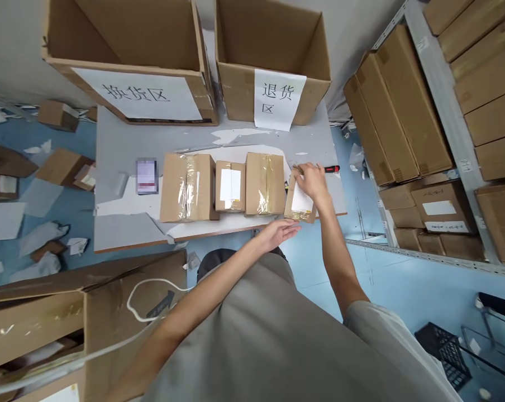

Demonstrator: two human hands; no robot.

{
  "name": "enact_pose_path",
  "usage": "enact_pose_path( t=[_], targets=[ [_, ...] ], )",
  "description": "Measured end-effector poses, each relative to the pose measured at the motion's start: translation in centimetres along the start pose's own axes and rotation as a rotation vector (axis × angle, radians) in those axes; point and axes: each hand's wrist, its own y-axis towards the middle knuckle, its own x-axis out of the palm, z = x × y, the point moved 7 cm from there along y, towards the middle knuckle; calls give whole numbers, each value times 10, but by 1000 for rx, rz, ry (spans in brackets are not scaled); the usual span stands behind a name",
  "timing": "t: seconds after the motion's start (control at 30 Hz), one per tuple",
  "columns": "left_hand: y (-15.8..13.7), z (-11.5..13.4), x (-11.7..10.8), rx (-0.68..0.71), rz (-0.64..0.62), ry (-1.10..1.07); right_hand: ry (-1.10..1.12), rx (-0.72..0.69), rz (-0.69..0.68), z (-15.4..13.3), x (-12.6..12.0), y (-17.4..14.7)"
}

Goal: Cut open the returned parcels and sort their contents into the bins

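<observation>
- The right hand (313, 181) has its fingers bent and closed over the far end of a slim carton (300, 201) with a white label; the undersides of those fingers are hidden.
- The slim carton runs from the right fingers back toward the near edge of the table (114, 148), slightly tilted in line, its taped near end just beside the left fingertips.
- The left hand (280, 231) is open, palm turned up, fingers stretched out and a little parted, with nothing seen in its hold; whether a fingertip touches the slim carton, I cannot tell.
- Just left of the right fingers, beyond the left ones, stands a taped box (265, 184).
- Further left of the fingers come a small labelled box (230, 187) and a wide box (187, 187) with shiny tape, all in one row.
- Just right of the right fingers lies a red-and-black tool (332, 168), partly behind the hand.
- Well left of both hands, past the row, is a blurred rectangular item (147, 176).
- Beyond the fingers, at the far side, stand two big open-topped cartons: a left bin (152, 33) and a right bin (238, 95), each bearing a white sign.
- Well to the right of the fingers rises a shelf (462, 139) stacked with cartons.
</observation>
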Motion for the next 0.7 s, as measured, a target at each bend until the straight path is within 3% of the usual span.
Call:
enact_pose_path(
  t=[0.23, 0.33, 0.4, 0.47, 0.53, 0.57, 0.6, 0.63, 0.67, 0.7],
  targets=[
    [47, 11, -2, -4, 245, 62, 190, -18, -229, 15, 78, 67],
    [34, 27, -12, -3, 280, 85, 345, -36, -250, 24, 99, 66],
    [8, 57, -32, 98, 264, 147, 484, -38, -147, 38, 104, 53],
    [-34, 107, -73, 349, 329, 286, 611, 34, 13, 60, 107, 29],
    [-92, 163, -138, 626, 643, 455, 709, 204, 103, 87, 117, -2],
    [-122, 186, -174, 723, 868, 557, 754, 314, 97, 98, 126, -18],
    [-150, 205, -207, 759, 1106, 676, 807, 407, 54, 106, 137, -32],
    [-170, 218, -237, 711, 1277, 810, 871, 468, -8, 109, 147, -45],
    [-180, 226, -265, 614, 1357, 915, 937, 503, -71, 108, 156, -54],
    [-183, 231, -288, 521, 1358, 978, 1000, 516, -122, 106, 162, -61]
  ],
)
